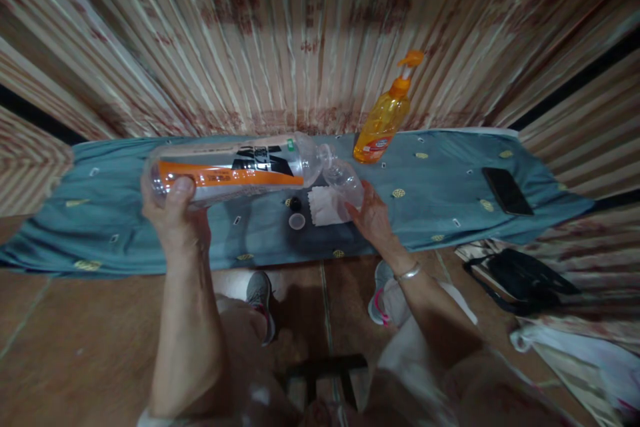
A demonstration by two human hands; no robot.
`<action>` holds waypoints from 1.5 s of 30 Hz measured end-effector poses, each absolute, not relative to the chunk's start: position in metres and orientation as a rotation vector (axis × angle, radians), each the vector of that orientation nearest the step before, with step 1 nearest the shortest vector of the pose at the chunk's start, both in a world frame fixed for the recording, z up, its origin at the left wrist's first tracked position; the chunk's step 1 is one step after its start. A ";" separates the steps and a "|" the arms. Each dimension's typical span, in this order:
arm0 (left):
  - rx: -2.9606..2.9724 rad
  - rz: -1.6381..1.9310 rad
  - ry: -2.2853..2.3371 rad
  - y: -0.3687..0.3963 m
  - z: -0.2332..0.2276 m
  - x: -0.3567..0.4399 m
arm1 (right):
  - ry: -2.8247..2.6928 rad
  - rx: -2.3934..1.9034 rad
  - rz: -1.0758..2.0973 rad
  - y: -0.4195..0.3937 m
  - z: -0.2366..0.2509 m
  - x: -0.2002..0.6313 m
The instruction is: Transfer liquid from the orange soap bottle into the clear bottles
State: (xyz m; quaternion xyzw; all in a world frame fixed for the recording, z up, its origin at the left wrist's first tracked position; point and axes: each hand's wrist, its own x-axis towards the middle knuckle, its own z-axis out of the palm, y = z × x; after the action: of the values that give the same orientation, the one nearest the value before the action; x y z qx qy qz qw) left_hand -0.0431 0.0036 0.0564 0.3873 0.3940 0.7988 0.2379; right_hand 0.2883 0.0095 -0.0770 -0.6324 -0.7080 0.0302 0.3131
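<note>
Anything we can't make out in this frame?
All head view:
Left hand: most fingers hidden behind the large bottle.
Large bottle's small print: too small and blurred.
White sheet: right edge obscured by the right hand and clear container.
Left arm: cut off by the bottom edge.

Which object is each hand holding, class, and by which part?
Left hand: the large labelled bottle, near its base. Right hand: a small clear container, by its end farther from the bottle.
</note>
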 end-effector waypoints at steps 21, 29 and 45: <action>1.111 2.149 1.129 0.003 0.056 -0.044 | -1.873 -1.694 0.089 0.008 -0.075 0.287; 1.161 2.119 1.152 0.005 0.052 -0.049 | -1.879 -1.685 0.067 0.009 -0.076 0.288; 1.086 2.173 1.055 0.003 0.057 -0.044 | -1.863 -1.657 0.063 0.009 -0.076 0.288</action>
State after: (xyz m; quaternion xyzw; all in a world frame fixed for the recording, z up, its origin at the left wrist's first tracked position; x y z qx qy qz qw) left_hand -0.0442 0.0028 0.0566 0.3977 0.3864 0.7956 0.2440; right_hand 0.2875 0.0089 -0.0762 -0.6298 -0.7082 0.0239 0.3181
